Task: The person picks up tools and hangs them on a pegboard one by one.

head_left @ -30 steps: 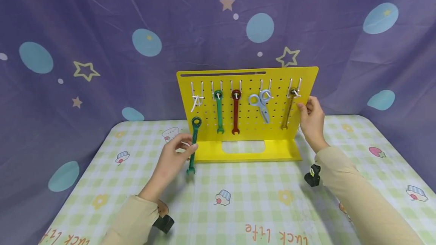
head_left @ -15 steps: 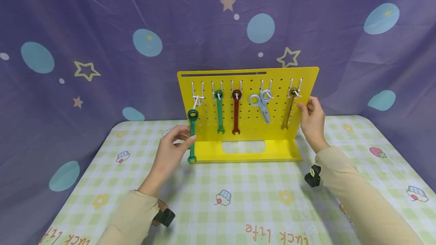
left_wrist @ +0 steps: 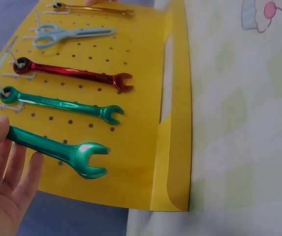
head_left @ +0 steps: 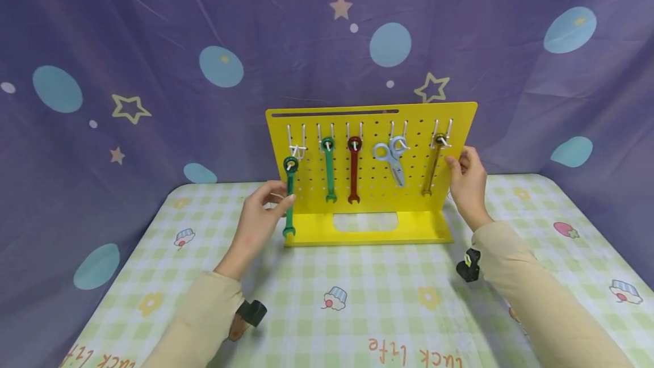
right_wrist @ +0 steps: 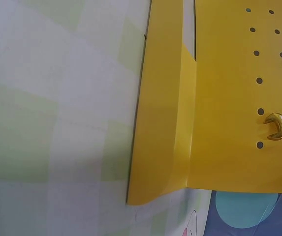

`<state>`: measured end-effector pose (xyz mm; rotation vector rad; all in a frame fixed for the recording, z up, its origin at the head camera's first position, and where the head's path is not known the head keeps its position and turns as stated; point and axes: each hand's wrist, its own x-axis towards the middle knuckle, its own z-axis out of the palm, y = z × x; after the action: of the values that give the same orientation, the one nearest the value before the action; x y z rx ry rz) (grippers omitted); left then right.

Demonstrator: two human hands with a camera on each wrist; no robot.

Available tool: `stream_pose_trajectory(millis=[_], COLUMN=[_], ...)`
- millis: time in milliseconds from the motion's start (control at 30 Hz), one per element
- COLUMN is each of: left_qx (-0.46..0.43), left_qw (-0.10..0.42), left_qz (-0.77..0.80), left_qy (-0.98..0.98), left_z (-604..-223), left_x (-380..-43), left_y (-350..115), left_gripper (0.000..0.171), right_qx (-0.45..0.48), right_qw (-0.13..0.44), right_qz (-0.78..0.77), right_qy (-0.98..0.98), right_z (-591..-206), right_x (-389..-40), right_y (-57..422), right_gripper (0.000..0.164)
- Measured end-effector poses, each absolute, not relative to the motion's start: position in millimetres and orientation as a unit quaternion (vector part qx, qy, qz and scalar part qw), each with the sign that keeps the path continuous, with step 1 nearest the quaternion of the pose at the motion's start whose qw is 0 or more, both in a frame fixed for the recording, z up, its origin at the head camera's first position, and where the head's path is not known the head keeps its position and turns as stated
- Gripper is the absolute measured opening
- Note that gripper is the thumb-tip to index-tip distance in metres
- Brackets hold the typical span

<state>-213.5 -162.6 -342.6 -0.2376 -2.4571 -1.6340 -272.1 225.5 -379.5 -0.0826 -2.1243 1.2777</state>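
My left hand pinches a green combination wrench by its shank, in front of the left end of a yellow pegboard. The wrench hangs upright, ring end up, and the tip of a white hook shows in the ring. In the left wrist view its open jaw end points away from the thumb. My right hand grips the board's right edge, thumb in front, with the other fingers partly hidden behind. That hand is out of sight in the right wrist view.
On the board's other hooks hang a second green wrench, a red wrench, light blue scissors and a gold wrench. The board's foot rests on a checked tablecloth. A purple curtain hangs behind.
My left hand has raised the green wrench, bringing its ring from below the leftmost hook up to the hook's tip, which now shows in the ring. My right hand stays on the board's edge.
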Motion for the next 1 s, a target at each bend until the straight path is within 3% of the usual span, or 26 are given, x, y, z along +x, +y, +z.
stream_pose_trajectory(millis=[1000], left_qx=[-0.059], left_qw=[0.113], left_qz=[-0.573], left_qy=[-0.81], left_z=[-358], left_x=[-266], left_y=[-148], left_gripper=[0.024], right_qx=[-0.037], right_qw=[0.318], right_qz=[0.495], right_qy=[-0.808], right_z=[-382], right_x=[-273], right_y=[226], right_gripper=[0.033])
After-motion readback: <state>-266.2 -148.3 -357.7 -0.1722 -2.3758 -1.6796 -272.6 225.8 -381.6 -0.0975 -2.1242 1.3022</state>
